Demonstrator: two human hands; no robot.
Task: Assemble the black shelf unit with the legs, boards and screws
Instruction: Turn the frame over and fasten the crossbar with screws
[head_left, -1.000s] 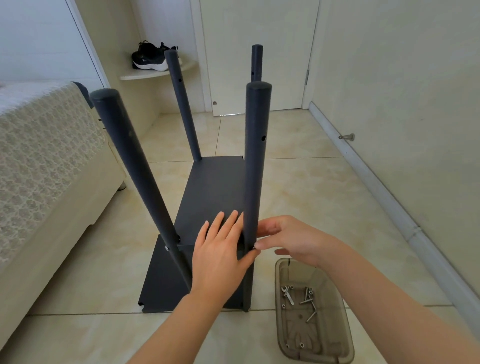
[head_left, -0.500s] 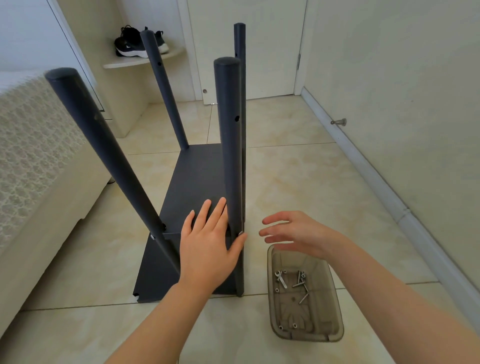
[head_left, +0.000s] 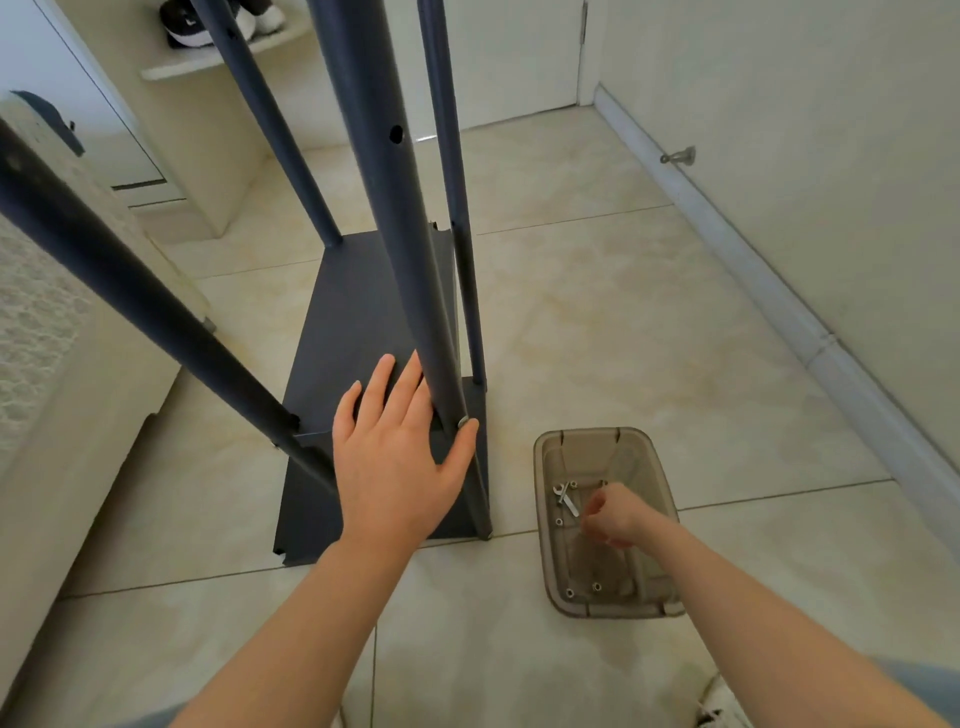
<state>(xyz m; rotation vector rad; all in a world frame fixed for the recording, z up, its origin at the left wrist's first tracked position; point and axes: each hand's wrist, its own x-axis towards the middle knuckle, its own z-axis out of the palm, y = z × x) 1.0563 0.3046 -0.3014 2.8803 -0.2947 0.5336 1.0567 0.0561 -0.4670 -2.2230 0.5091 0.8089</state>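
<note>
Mid-frame, the board (head_left: 358, 322) of the black shelf unit (head_left: 311, 499) is pressed by the flat fingers (head_left: 379, 389) of the left hand (head_left: 395, 457), beside the near leg (head_left: 384, 208). In the tray (head_left: 592, 432), lower right, the right hand (head_left: 608, 514) is curled; a pinched screw cannot be confirmed. If pressure is eased, the leg may be tilted.

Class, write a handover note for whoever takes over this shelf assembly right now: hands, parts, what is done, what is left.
Left hand: open, flat on the upper board, thumb by a screw in the near right leg.
Right hand: fingers curled inside the tray on the floor; too blurred to tell whether it holds anything.
Parts: wrench and small hardware lie in the tray.
Done: four legs stand, with the upper board and a lower board between them.
Left: the hole higher up that leg is empty, so probably more boards and screws.
</note>
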